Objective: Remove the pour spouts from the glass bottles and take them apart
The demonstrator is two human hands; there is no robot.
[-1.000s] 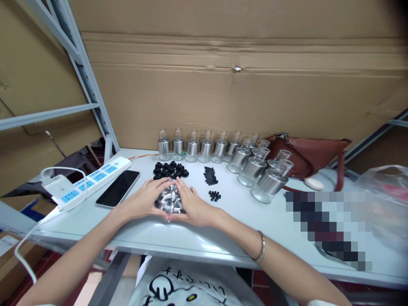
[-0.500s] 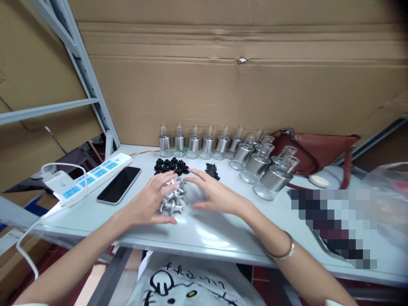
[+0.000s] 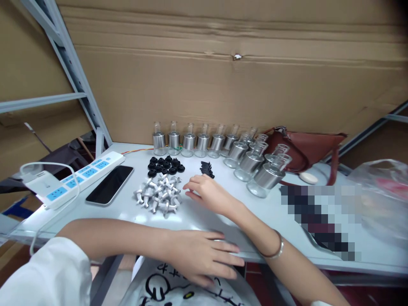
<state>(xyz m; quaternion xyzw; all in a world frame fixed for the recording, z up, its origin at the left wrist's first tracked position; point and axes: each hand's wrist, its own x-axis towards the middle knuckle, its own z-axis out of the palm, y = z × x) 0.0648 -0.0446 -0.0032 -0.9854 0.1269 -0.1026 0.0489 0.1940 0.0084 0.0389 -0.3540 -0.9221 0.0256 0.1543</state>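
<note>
My left hand (image 3: 204, 255) is spread over the table's front edge, palm down, with no object visible in its fingers. Further in, my right hand (image 3: 208, 193) hovers or rests just right of a pile of silvery metal fittings (image 3: 157, 193) shaped like small taps. Its thumb and fingers are apart, and nothing shows between them. Behind the pile sit several black ribbed caps (image 3: 165, 165). A bundle of small black stick-like parts (image 3: 207, 168) lies beyond my right hand. Glass bottles with metal bands (image 3: 218, 140) stand in a row along the back, curving forward at the right.
At the left are a black phone (image 3: 110, 185) and a white power strip (image 3: 81, 178) with a charger and cable. A brown bag (image 3: 314, 146), a white oval object (image 3: 308, 178) and a clear plastic bag (image 3: 382, 204) lie at the right. Cardboard (image 3: 197, 85) stands behind.
My left hand has left the metal fittings and come down and right to the front edge. The fittings now lie spread wider to the left. My right hand stays beside them, fingers drawn in slightly.
</note>
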